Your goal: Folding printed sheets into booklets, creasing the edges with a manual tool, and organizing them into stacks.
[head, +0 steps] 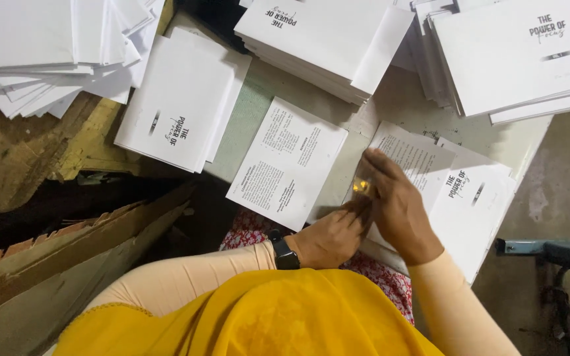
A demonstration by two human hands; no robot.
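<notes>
Work table (390, 99): pale, worn surface running across the top of your view, loaded with printed matter.

Booklet stacks: one large white stack (516, 56) at the far right corner, its cover facing you; a second tall stack (318, 39) at top centre, lying at an angle; a loose, fanned heap of white sheets (47, 53) at the far left; a shorter pile of white booklets (179, 99) just below and right of that heap, overhanging the table edge.

Cardboard (41, 277): brown flattened sheets at lower left, beside your left sleeve.

Metal frame (549, 250): blue-grey, at lower right, off the table.

Single open leaf (288, 161): white, printed text in columns, lying flat between the short pile and your hands, apart from both.

Working pile (473, 204): white booklets under your right hand, the top printed page (417, 155) showing lines of text.

Your right hand (397, 207): laid palm-down on the working pile, fingers held together and stretched toward the printed page, fingertips touching it.

Your left hand (328, 237): curled just beside the right, touching it, fingers bunched; whether they pinch anything you cannot tell, as that edge is blurred.

Wristwatch (285, 254): black band on your left wrist.

Small gold glint (361, 187): by your right hand's fingers; too small to identify.
</notes>
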